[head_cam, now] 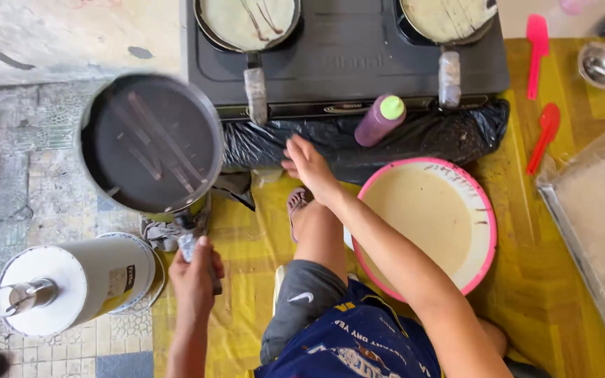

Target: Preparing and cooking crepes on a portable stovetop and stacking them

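Pan (152, 143) above left hand (196, 271), handle gripped, right hand (307, 163) apart

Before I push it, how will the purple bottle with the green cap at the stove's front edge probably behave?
The purple bottle leans tilted against the stove over the black plastic sheet, so a push would probably topple it. Its round body looks apt to roll. The right hand hovers nearest; the left hand holds the dark pan.

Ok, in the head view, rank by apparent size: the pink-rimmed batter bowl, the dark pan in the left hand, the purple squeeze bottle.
1. Dark pan and pink-rimmed batter bowl: look alike; the pan is raised nearer the camera, so unsure.
2. Purple squeeze bottle: clearly smallest.
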